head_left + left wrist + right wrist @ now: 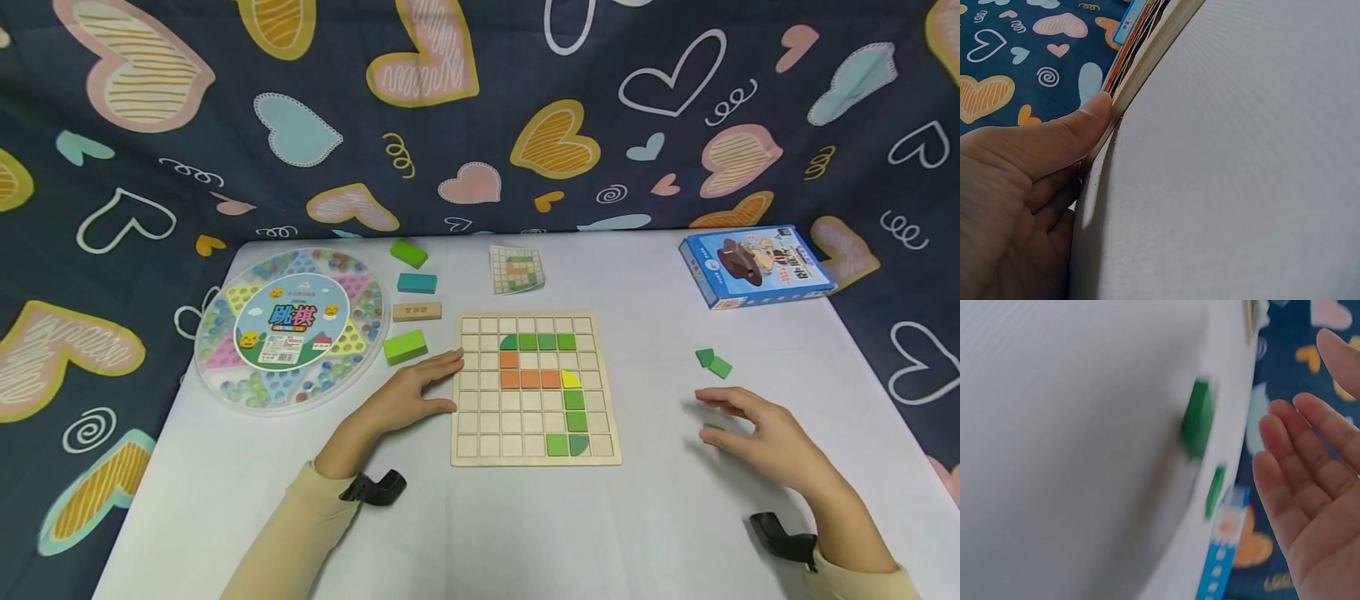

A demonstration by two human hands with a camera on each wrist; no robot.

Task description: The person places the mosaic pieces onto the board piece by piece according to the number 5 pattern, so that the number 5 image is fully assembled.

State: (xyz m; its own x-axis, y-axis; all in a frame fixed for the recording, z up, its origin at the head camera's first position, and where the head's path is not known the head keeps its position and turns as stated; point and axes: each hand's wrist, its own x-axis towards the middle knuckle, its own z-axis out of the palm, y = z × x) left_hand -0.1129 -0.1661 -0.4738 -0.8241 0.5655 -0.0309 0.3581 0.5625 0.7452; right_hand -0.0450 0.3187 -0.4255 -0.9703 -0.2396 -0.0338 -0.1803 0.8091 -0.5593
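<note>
Probably light, stiff and smooth, the small green tile [713,427] lies flat on the table [660,517] under the right hand [757,433], whose relaxed, spread fingers hold nothing; pinch its edges. Left hand [408,392], fingers straight, presses the wooden grid board [534,450] edge.

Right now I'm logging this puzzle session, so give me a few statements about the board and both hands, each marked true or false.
1. The left hand rests against the left edge of the wooden grid board. True.
2. The right hand grips a green tile. False: its fingers are open above a small green tile.
3. Orange tiles lie on the board. True.
4. The blue box sits left of the board. False: it is at the far right.
</note>
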